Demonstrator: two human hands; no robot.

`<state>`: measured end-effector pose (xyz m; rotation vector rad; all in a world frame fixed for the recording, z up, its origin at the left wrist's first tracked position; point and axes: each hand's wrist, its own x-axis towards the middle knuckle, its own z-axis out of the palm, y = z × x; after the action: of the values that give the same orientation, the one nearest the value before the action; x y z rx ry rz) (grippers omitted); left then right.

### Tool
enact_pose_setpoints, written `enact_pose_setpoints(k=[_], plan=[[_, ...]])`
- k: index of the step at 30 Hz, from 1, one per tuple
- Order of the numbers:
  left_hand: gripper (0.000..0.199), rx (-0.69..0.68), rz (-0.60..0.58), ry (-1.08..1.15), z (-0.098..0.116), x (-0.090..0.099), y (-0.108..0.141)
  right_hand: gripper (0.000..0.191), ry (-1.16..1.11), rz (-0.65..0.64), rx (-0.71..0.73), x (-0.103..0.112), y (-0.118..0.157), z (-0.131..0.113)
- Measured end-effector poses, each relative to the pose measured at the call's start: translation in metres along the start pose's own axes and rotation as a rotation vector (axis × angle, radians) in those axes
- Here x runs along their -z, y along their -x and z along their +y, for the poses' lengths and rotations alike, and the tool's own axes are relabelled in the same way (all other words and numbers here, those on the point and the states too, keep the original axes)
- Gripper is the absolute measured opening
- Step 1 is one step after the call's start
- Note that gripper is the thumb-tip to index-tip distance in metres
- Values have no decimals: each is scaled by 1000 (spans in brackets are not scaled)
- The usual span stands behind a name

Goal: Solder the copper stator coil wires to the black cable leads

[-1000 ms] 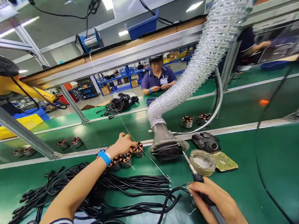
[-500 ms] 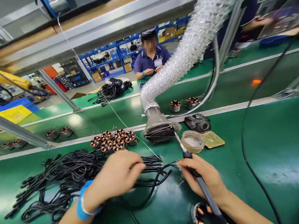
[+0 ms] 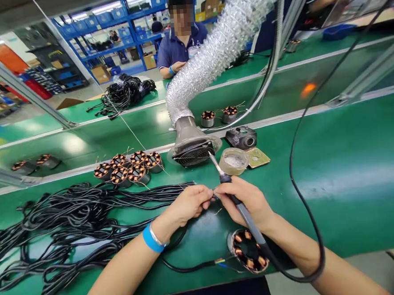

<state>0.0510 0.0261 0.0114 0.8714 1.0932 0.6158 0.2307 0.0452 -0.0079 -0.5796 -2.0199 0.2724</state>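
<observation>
My left hand (image 3: 193, 204) is closed in a pinch on the end of a black cable (image 3: 179, 240), most of which the hand hides. A soldering iron (image 3: 248, 218) lies across my right hand (image 3: 250, 200), which is closed around it; its tip points up and away, near the fume hood. The right thumb and forefinger meet the left fingertips at the small wire ends. Below, a copper-wound stator (image 3: 236, 252) rests near the table edge. Beside it ends another black cable (image 3: 191, 268) with coloured wires showing.
Bundled black cables (image 3: 70, 213) spread over the left of the green table (image 3: 335, 179). Several stators (image 3: 120, 176) stand behind them. A fume hood (image 3: 191, 141), a round tub (image 3: 234, 163), a yellow sponge (image 3: 257, 158) and a black holder (image 3: 241, 138) are ahead. A co-worker (image 3: 182, 46) sits opposite.
My left hand has moved right to meet my right fingertips and has closed on the cable end. The right hand keeps the soldering iron. The view has tilted down, showing the table edge.
</observation>
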Motion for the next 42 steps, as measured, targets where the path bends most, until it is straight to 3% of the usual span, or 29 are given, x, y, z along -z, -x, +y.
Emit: enact_pose_setpoints(k=[8,15,22,26,32,37,42], plan=[[40,-43,52,144,-7,-4,-4,26,-66,-82,-148,24,-6,3],[39,-40,63,174,-7,-4,-5,24,-60,-155,-119,15,-8,7],[32,-104,240,55,-16,-13,-6,27,25,-148,-75,21,6,16],[29,-160,299,-67,-20,-17,-7,28,27,-53,-45,19,9,15],[28,-210,368,-201,-19,-24,-5,27,17,-2,-132,24,11,6],[27,-281,412,-333,-20,-27,-3,36,-146,63,-378,45,21,-6],[26,-313,442,-408,-18,-28,-4,24,-356,326,-567,48,32,2]])
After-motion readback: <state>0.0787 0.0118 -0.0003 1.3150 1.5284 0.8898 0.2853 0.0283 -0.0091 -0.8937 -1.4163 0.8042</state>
